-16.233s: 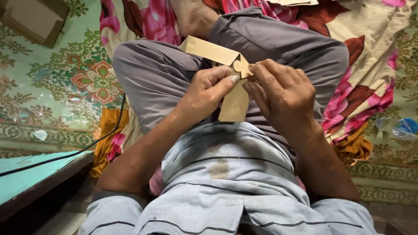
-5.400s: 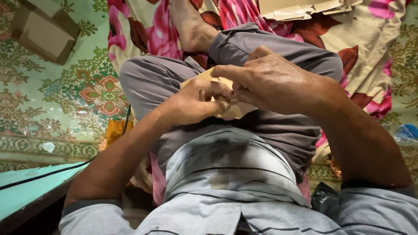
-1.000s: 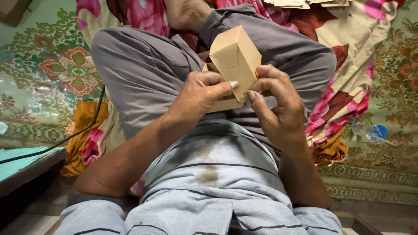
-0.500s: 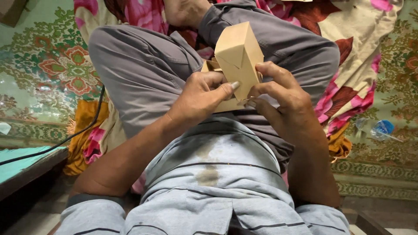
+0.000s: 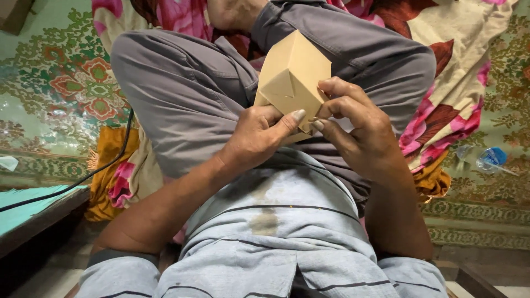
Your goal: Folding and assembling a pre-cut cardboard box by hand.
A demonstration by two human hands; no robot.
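Hands meet at the frame's centre: the left hand and right hand both pinch the lower end of a tan cardboard box. It tilts upward over the grey-trousered lap, above a floral cloth.

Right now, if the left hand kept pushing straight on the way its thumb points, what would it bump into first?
The left hand has its thumb aimed at the right hand. It would probably meet the right hand's fingertips first, at the lower edge of the tan folded box. Depth is hard to judge.
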